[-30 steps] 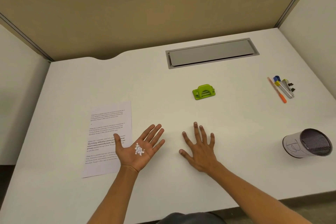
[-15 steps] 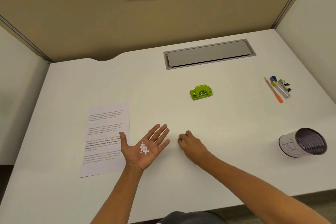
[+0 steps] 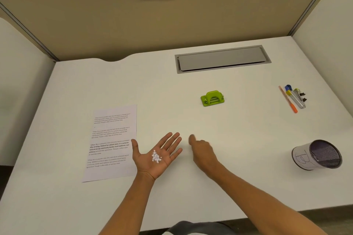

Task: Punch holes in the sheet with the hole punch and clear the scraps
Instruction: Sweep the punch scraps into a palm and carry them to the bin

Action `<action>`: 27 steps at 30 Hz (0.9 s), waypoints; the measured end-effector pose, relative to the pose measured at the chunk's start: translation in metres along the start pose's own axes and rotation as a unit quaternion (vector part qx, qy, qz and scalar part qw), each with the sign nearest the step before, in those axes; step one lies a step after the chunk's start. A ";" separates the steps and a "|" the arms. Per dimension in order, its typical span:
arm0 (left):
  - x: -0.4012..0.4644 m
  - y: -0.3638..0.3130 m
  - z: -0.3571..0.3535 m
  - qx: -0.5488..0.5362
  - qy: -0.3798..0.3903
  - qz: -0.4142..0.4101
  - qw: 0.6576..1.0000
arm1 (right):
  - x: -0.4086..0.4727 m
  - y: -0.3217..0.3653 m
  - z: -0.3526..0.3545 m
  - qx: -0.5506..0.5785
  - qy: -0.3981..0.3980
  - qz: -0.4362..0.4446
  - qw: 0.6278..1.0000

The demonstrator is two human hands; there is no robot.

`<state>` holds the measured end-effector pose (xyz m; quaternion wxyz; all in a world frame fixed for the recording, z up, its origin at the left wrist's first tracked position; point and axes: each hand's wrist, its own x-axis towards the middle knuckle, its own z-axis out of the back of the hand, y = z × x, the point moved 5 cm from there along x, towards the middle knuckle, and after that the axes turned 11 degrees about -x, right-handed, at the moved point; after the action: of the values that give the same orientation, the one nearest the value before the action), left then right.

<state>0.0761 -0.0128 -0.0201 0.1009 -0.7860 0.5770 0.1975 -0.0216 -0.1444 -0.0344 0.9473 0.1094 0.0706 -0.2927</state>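
White paper lies furthest left: the sheet point(image 3: 112, 142) rests flat on the desk point(image 3: 229, 135) just left of the left hand point(image 3: 155, 155), its long axis running away from the person, its printed lines readable from the person's side. The left hand is palm up with fingers spread wide, and a small heap of scraps point(image 3: 156, 156) sits in the middle of the palm. Just right of it, the right hand point(image 3: 201, 150) hovers low over the desk with fingers curled in; it is blurred, so whether it pinches a last scrap cannot be told. Ahead of the right hand and slightly to its right, well apart, stands the green punch point(image 3: 212, 98), its long axis across the desk and its lever arched upward. Far right of both hands, a cup point(image 3: 317, 156) lies tipped on its side, long axis roughly left to right, its dark mouth pointing right, away from the hands. The punching looks finished and the scraps gathered. If the cup is where they go, the loaded left palm must travel right across the right hand, which is much the nearer to the cup.
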 end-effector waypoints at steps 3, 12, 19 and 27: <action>0.006 0.001 0.000 0.011 -0.008 0.000 1.000 | -0.003 -0.029 0.012 0.273 -0.021 -0.186 0.944; 0.019 0.025 -0.018 0.019 0.010 0.051 0.998 | -0.008 0.038 0.087 0.372 -0.026 -0.054 0.926; 0.020 0.029 -0.029 0.044 0.022 0.056 0.997 | -0.015 0.054 0.103 0.267 -0.056 0.034 0.962; 0.014 0.033 -0.039 0.012 0.051 0.060 0.997 | -0.009 0.013 0.113 0.496 -0.087 -0.086 0.860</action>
<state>0.0562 -0.0510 0.0116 0.0686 -0.7575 0.6301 0.1563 -0.0134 -0.1568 0.0784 0.7413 0.5319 -0.1577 -0.3777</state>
